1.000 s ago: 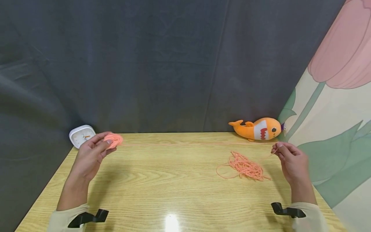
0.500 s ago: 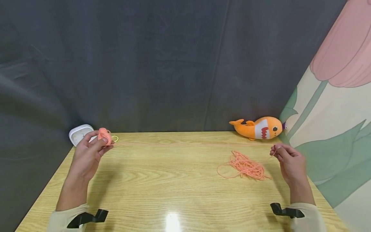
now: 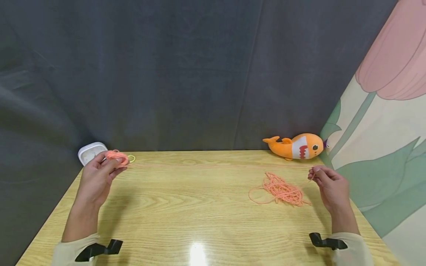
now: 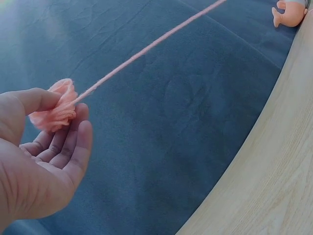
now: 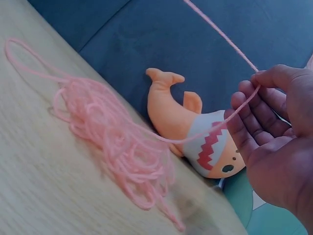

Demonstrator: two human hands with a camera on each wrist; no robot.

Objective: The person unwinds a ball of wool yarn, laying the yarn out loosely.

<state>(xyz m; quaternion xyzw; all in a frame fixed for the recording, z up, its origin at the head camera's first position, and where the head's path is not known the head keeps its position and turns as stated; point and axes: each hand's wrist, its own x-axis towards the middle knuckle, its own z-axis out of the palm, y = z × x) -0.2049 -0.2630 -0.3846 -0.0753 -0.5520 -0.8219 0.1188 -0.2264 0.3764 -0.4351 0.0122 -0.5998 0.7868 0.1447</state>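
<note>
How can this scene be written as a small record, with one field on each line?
left hand: pinches a pink yarn bundle
right hand: pinches the yarn strand
yarn strand: runs between both hands
loose yarn: tangled heap on the wooden table
toy: orange, at the table's back right
clock: white, back left, partly behind the left hand
backdrop: dark curtain

At left in the head view, your left hand (image 3: 95, 181) overlaps the clock (image 3: 89, 151), whose face is unreadable. The strand (image 4: 151, 45) leaves your left-wrist view at the top, with the toy (image 4: 291, 13) clipped upper right. Your right hand (image 5: 279, 132), cut by the right edge, hides part of the toy's head; the yarn pile (image 5: 107, 132) looks blurred.
</note>
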